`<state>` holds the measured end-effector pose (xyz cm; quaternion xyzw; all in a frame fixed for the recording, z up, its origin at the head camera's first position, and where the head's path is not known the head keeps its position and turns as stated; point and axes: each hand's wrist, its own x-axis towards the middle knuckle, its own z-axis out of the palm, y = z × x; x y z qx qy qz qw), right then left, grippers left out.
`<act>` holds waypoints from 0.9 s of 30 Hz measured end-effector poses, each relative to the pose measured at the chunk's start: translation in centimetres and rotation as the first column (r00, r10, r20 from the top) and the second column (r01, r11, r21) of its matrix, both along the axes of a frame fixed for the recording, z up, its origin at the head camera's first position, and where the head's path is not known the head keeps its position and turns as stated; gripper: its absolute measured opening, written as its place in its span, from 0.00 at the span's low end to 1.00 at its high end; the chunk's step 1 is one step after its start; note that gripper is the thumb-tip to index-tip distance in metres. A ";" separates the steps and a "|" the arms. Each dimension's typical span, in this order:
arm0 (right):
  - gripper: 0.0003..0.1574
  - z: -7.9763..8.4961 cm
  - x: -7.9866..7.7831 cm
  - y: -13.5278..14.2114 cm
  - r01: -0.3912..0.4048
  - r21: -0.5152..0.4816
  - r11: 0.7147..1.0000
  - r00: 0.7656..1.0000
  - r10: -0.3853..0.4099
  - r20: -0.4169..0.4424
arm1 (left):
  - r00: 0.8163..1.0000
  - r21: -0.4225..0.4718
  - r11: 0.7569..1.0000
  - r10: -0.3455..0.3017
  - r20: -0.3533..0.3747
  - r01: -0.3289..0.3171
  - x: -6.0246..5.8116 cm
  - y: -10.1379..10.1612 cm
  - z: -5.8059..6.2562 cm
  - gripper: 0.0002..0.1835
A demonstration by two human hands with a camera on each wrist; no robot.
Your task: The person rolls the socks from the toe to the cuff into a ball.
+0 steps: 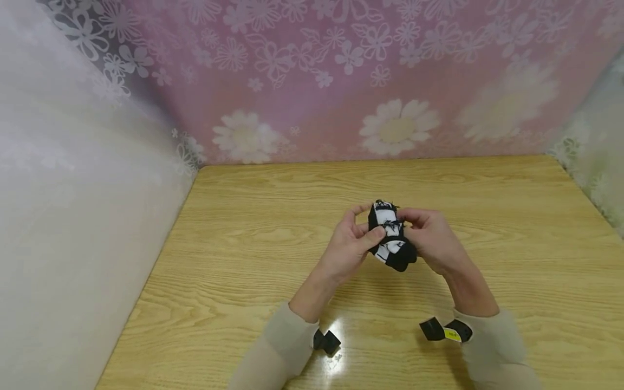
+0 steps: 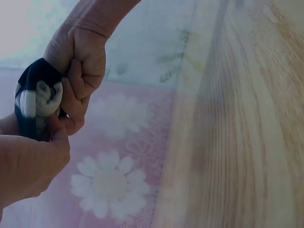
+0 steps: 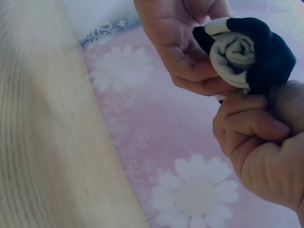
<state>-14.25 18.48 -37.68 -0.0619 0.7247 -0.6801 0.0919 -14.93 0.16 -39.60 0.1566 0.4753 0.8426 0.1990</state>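
Note:
A rolled black-and-white sock bundle (image 1: 387,216) is held up over the table between both hands, loose dark threads showing on its face. My left hand (image 1: 347,245) grips it from the left, with the thumb across the front and fingers behind. On the other side, my right hand (image 1: 433,238) pinches the right edge with curled fingers. In the right wrist view the end of the sock bundle (image 3: 237,52) shows a pale spiral of rolled fabric, with black cloth wrapped round one side. The left wrist view shows the sock bundle (image 2: 40,99) with fingers of both hands against it.
Beneath the hands lies a wood-grain table (image 1: 234,260). A pink flowered backdrop (image 1: 312,108) rises at its far edge, and a pale wall (image 1: 88,216) borders the left. Black wrist straps with small blocks (image 1: 431,329) stick out from both sleeves above the table.

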 end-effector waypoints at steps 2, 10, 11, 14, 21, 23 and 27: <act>0.13 0.0 0.1 0.1 -0.023 0.033 0.999 1.000 0.023 -0.002 | 0.999 -0.025 0.999 -0.023 -0.022 0.022 0.0 -0.3 0.0 0.34; 0.18 0.0 0.1 0.4 -0.107 0.171 0.979 0.994 0.109 -0.004 | 0.990 -0.112 0.984 -0.140 -0.027 0.136 -0.6 -1.4 0.0 0.29; 0.17 -0.1 0.1 0.4 -0.107 0.173 0.979 0.994 0.111 -0.013 | 0.991 -0.102 0.985 -0.137 -0.003 0.136 -0.7 -1.5 0.0 0.28; 0.19 -0.1 0.1 0.2 -0.098 0.155 0.983 0.993 0.108 -0.056 | 0.990 -0.049 0.992 -0.112 0.082 0.117 -0.8 -1.5 0.1 0.27; 0.20 -0.2 0.2 -0.6 -0.038 0.176 0.984 0.980 0.071 -0.186 | 0.985 -0.013 0.996 -0.086 0.152 0.089 -1.1 -1.9 0.6 0.24; 0.17 -0.1 0.4 -0.8 -0.014 0.224 0.974 0.963 0.074 -0.261 | 0.984 -0.013 0.997 -0.070 0.165 0.073 -1.1 -2.0 0.8 0.24; 0.13 -0.1 0.7 -0.7 0.052 0.291 0.955 0.877 0.095 -0.471 | 0.983 -0.022 0.998 -0.052 0.179 0.057 -1.2 -2.4 1.3 0.25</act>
